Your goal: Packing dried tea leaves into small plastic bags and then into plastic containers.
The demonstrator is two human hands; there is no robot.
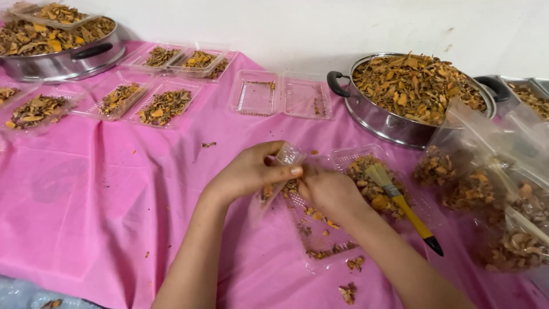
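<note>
Hands meeting mid-table over a pink cloth (pixel 103 194). Left hand (pixel 246 174) pinched shut on the mouth of a small clear plastic bag (pixel 277 177), thumb and forefinger clamped on the rim, orange-brown dried chips visible inside. Right hand (pixel 329 191) pushed up against the same bag from the other side, fingers curled and mostly hidden behind the plastic — closed on the bag's edge by the look of it, hard to say for sure.

Just under and right of the hands: an open clear clamshell tray (pixel 343 157), one half piled with the same dried chips, the other half nearly bare with only crumbs. Yellow-handled brush (pixel 400 203) lying across the piled half, bristles on the chips, black tip pointing down-right, touching neither hand.

Further back right: big steel pot (pixel 389 123) heaped with chips, black handles. Right edge — several filled clear bags (pixel 486 189) bunched together, touching one another. Centre back: another empty clamshell (pixel 280 94), open flat. Back left: a row of filled trays (pixel 143 100) plus a second steel pot (pixel 63 63) with a tray of chips resting on top. Loose bits (pixel 347 293) scattered on the cloth near the front edge.
</note>
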